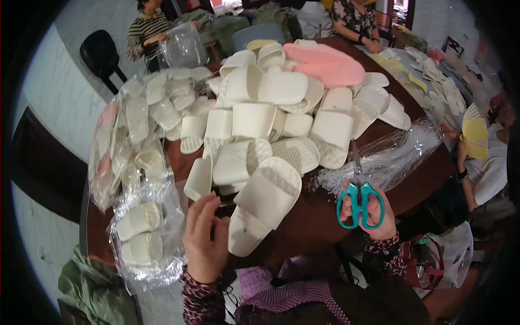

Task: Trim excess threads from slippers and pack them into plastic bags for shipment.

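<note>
My right hand (374, 214) grips a pair of teal-handled scissors (358, 197), blades pointing up and away toward clear plastic wrapping (390, 154). My left hand (205, 233) is raised, fingers pinched at the edge of a white slipper (265, 203) that lies tilted at the near side of the brown table (314, 216). Behind it rises a heap of white slippers (271, 119) with pink slippers (325, 65) on top.
Bagged slippers in clear plastic (143, 233) sit at the near left, with more bags (130, 135) behind. Other people sit at the far side (146, 32) and at the right, one holding a yellow fan (475, 135). A black chair (100, 51) stands far left.
</note>
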Action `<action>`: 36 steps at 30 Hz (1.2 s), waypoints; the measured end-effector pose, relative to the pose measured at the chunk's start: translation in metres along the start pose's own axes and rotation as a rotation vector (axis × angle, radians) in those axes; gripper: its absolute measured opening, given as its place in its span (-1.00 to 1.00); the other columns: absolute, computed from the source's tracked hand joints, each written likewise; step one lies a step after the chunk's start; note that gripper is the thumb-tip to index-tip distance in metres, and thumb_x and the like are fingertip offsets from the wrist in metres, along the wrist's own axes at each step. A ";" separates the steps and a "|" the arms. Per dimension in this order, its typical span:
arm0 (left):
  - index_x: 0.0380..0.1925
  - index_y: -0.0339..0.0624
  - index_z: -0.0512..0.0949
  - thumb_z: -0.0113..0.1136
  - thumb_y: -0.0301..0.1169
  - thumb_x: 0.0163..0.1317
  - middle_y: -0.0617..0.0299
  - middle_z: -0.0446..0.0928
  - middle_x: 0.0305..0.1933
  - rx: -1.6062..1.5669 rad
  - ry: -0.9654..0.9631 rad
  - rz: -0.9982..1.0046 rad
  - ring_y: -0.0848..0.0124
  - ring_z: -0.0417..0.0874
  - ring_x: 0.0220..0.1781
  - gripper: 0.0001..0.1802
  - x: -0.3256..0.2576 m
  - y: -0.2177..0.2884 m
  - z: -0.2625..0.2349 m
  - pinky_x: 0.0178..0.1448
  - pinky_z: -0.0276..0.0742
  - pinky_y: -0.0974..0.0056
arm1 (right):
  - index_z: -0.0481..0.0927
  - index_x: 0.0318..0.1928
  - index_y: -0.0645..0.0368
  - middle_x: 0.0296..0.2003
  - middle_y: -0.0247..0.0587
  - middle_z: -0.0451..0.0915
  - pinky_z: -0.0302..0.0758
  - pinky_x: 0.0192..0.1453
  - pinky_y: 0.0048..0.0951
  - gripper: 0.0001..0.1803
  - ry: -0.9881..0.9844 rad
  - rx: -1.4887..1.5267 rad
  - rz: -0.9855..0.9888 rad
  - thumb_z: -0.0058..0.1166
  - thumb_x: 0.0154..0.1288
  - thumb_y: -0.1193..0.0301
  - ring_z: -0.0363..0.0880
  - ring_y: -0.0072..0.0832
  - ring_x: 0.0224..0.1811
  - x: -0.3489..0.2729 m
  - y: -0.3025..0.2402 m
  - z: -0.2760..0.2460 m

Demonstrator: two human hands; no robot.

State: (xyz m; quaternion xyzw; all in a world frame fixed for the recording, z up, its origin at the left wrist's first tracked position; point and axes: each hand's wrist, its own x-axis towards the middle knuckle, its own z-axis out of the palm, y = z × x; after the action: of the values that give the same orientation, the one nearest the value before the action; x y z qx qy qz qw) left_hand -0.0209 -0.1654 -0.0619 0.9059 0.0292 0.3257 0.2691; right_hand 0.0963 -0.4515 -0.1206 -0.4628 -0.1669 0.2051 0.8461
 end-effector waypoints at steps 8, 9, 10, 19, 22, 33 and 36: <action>-0.14 -0.26 0.52 0.14 -0.52 0.08 0.02 0.52 -0.05 0.114 -0.163 0.126 0.05 0.47 0.04 -0.71 0.088 -0.035 0.006 0.11 0.36 0.14 | 0.28 0.16 0.45 -0.29 -0.20 0.55 0.56 -0.32 -0.42 -0.16 -0.089 0.114 0.126 0.16 0.14 -0.03 0.57 -0.47 -0.40 0.009 0.009 0.031; -0.10 -0.26 0.51 0.12 -0.55 0.07 0.00 0.51 -0.02 0.215 -0.251 0.222 0.05 0.50 0.03 -0.67 0.094 -0.050 0.014 0.09 0.40 0.15 | 0.28 0.16 0.45 -0.29 -0.20 0.55 0.56 -0.32 -0.42 -0.16 -0.103 0.119 0.122 0.16 0.14 -0.03 0.57 -0.47 -0.40 0.008 0.007 0.033; -0.05 -0.26 0.50 0.09 -0.58 0.07 -0.03 0.49 0.01 0.317 -0.341 0.319 0.06 0.52 0.01 -0.63 0.097 -0.062 0.018 0.07 0.44 0.17 | 0.29 0.15 0.44 -0.28 -0.16 0.57 0.55 -0.30 -0.45 -0.19 -0.183 0.145 0.203 0.13 0.16 -0.03 0.59 -0.46 -0.37 0.007 0.004 0.032; -0.49 -0.32 0.43 0.15 -0.56 -0.06 0.02 0.40 -0.36 0.023 -0.532 0.329 0.10 0.45 -0.27 -0.89 0.130 -0.118 0.066 -0.14 0.36 0.18 | 0.30 0.18 0.38 -0.30 -0.20 0.52 0.43 -0.37 -0.56 -0.34 -0.333 0.266 0.280 0.06 0.25 0.13 0.50 -0.52 -0.46 -0.006 0.010 0.014; -0.50 -0.32 0.44 0.13 -0.58 -0.05 -0.04 0.42 -0.38 0.085 -0.525 0.329 0.04 0.47 -0.29 -0.92 0.128 -0.111 0.067 -0.19 0.40 0.11 | 0.29 0.20 0.33 -0.36 -0.25 0.46 0.40 -0.31 -0.54 -0.27 -0.380 0.228 0.276 0.12 0.20 0.06 0.49 -0.54 -0.38 -0.004 0.012 0.012; -0.42 -0.29 0.38 0.04 -0.50 0.17 0.01 0.42 -0.56 -0.073 -0.379 0.049 0.22 0.44 -0.52 -0.92 0.147 -0.085 0.061 -0.39 0.37 0.23 | 0.13 0.28 0.24 -0.06 -0.07 0.47 0.41 0.14 -0.22 -0.36 -0.440 0.420 0.325 0.02 0.23 0.34 0.51 -0.26 -0.02 0.008 0.012 0.028; -0.45 -0.25 0.40 0.05 -0.44 0.21 0.38 0.31 -0.61 -0.158 -0.367 0.155 0.61 0.31 -0.60 -0.88 0.168 -0.075 0.046 -0.54 0.25 0.42 | 0.12 0.29 0.22 0.04 0.05 0.46 0.36 0.20 -0.11 -0.32 -0.458 0.354 0.381 0.05 0.20 0.33 0.46 -0.14 0.10 0.009 -0.003 0.043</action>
State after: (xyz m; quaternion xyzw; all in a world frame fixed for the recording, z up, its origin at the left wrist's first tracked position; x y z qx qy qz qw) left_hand 0.1477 -0.0850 -0.0330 0.9257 -0.1157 0.1761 0.3141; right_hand 0.0842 -0.4183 -0.0951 -0.2738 -0.2251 0.4837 0.8002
